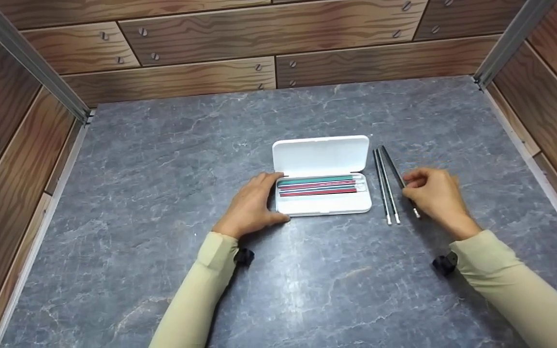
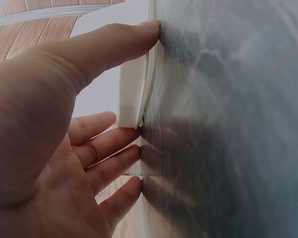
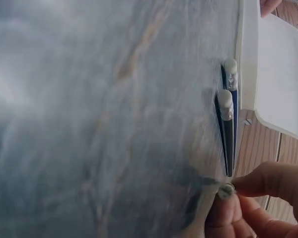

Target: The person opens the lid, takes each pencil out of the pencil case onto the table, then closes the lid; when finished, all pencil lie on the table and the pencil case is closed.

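Observation:
A white pencil case lies with its lid raised at the back. Several pencils in green, red and blue lie side by side inside it, white ends to the right. My left hand holds the case's left end, thumb at the front edge and fingers toward the hinge. To the right of the case, my right hand pinches a dark pencil between thumb and fingers near its white-tipped end. Two more dark pencils with white erasers lie between that hand and the case.
The grey marbled tabletop runs out on all sides of the case. Wood-patterned panels stand at the back and both sides, with metal posts at the far corners.

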{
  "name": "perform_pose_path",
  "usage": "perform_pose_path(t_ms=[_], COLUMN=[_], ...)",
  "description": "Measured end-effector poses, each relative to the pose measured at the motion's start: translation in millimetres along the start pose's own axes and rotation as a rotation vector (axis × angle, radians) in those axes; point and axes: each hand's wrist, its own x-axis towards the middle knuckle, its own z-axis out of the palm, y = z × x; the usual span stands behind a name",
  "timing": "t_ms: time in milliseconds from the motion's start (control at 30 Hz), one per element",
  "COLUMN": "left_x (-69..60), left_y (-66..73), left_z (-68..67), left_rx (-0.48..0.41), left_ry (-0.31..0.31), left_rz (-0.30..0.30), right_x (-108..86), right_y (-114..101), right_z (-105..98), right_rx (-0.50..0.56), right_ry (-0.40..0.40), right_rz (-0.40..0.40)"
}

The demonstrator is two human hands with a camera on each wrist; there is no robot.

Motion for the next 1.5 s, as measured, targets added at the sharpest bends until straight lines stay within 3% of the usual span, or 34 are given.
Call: perform_pose_path(t_ms=[367,1000,1367,1500], left_x=[0.0,-1.4,-0.6,-0.9], left_y=[1.3,-0.4,0.1,0.4], left_z=[-0.6,1.0,-0.3,-0.7], left_rx=[-0.001,0.005,0.004,0.004], left_ry=[0.001,0.0,0.002,0.0], left_rz=[0.002,0.0,0.002,-0.002], right_x=[-0.8,-1.5,0.3,3.2], right_y=[-7,-10,-10,-15], right_z=[4,7,4,-1], right_rx=[-0.01,0.054,0.068,0.047], right_ry=[-0.082,-0.14,-0.135,-0.076], right_rz=[0.035,0.055,0.063,0.032])
